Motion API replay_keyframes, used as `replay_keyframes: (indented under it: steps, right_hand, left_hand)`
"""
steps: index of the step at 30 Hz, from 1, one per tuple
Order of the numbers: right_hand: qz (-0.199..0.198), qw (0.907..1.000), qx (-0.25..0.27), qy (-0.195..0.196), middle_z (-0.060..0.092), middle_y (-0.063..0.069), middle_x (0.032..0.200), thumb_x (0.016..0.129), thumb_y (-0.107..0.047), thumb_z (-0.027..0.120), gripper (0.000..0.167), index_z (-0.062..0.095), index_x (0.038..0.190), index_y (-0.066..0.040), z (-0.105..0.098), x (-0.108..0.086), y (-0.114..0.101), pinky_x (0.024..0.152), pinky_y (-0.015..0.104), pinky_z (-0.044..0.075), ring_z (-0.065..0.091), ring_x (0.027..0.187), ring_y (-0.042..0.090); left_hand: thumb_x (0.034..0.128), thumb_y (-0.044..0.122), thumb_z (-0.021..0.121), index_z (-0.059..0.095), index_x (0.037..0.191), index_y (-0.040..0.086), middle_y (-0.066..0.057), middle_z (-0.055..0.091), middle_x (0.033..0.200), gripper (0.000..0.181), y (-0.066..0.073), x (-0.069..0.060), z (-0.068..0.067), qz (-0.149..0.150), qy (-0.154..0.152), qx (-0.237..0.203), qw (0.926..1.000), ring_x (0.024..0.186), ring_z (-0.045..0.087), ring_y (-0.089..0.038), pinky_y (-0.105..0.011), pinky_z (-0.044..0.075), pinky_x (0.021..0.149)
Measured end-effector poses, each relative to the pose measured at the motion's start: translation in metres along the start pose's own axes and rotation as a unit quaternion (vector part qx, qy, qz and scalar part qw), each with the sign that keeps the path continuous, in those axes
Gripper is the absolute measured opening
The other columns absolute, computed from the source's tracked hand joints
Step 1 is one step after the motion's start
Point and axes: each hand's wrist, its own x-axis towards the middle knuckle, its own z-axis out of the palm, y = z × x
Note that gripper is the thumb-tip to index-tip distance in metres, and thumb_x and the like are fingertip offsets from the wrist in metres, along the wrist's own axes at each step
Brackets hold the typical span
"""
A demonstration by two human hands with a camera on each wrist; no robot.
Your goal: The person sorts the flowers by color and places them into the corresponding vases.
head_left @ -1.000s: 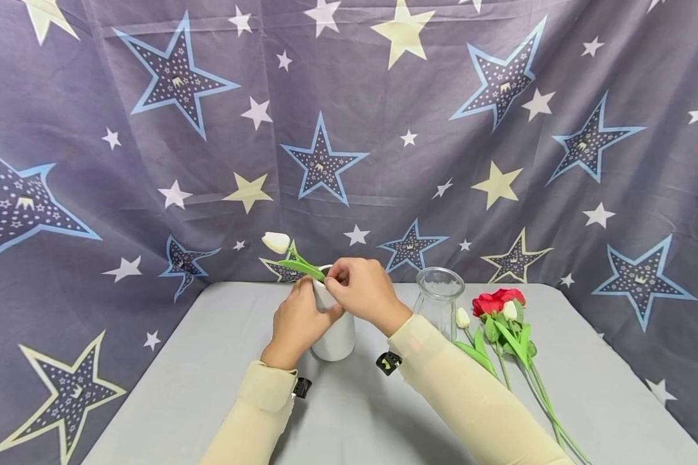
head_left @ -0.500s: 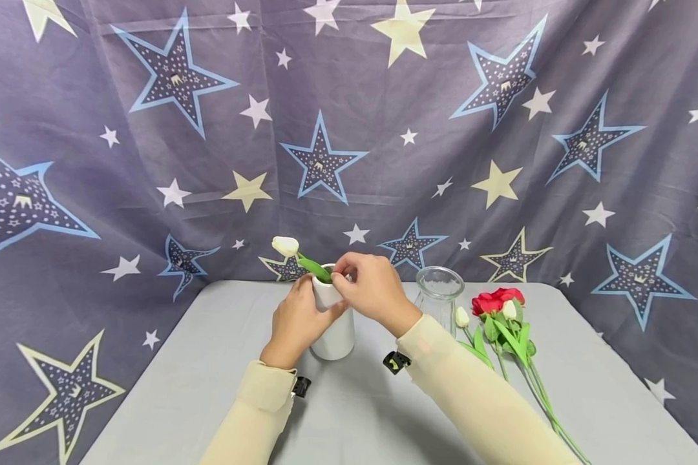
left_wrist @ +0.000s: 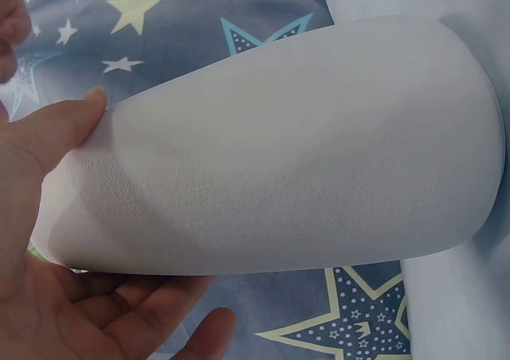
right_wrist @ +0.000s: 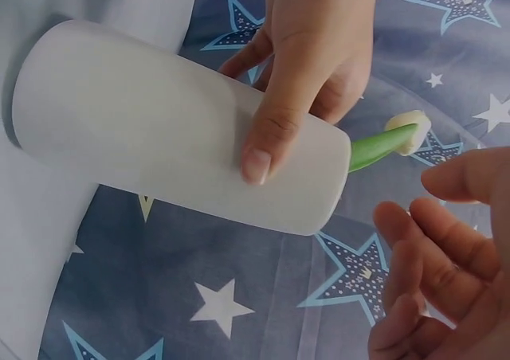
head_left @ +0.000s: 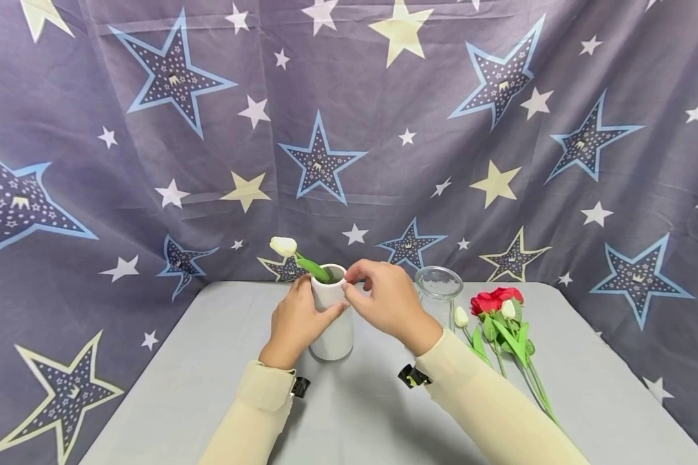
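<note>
Left hand [head_left: 296, 320] grips white vase [head_left: 333, 338]; right hand [head_left: 388, 300] loosely curled nearby

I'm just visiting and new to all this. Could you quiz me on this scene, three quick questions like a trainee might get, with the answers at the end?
1. Fill in the blank: in the head view, the red flower lies to the ____ of the glass jar.
2. True or false: the person's left hand holds the white vase.
3. Which bloom pokes out above that vase's mouth?
A) a red flower
B) a white tulip
C) a yellow flower

Key: 1. right; 2. true; 3. B
</note>
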Motion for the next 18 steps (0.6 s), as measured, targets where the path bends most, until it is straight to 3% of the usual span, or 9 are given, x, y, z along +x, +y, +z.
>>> replay_keyframes:
  steps: [7,13,18]
  right_hand:
    - [-0.013,0.9998,0.002,0.012,0.073,-0.011,0.09,0.09,-0.024,0.074,0.007,0.074,0.096,-0.021,-0.015,-0.018,0.002,0.067,0.025,0.05,0.062,0.075,0.008]
    - [0.001,0.9999,0.008,0.007,0.073,-0.008,0.09,0.09,-0.022,0.075,0.008,0.073,0.098,-0.021,-0.026,-0.033,0.004,0.067,0.027,0.05,0.064,0.075,0.015]
    - [0.02,0.9998,0.008,-0.004,0.071,-0.007,0.089,0.091,-0.024,0.077,0.011,0.074,0.101,-0.021,-0.033,-0.043,0.006,0.064,0.026,0.049,0.061,0.075,0.011]
  left_hand:
    - [0.08,0.067,0.078,0.053,0.142,0.007,-0.013,0.065,0.127,0.09,0.0,0.001,0.002,0.003,0.003,-0.005,1.0,0.094,0.071,-0.04,-0.056,0.055,0.074]
    - [0.0801,0.07,0.076,0.051,0.144,0.008,-0.012,0.064,0.129,0.092,-0.001,0.002,0.003,-0.01,-0.011,-0.003,0.9999,0.098,0.071,-0.039,-0.056,0.056,0.077]
    - [0.0798,0.07,0.076,0.051,0.144,0.008,-0.012,0.064,0.128,0.093,-0.001,0.002,0.002,-0.015,-0.012,-0.006,0.9998,0.1,0.071,-0.039,-0.056,0.056,0.08]
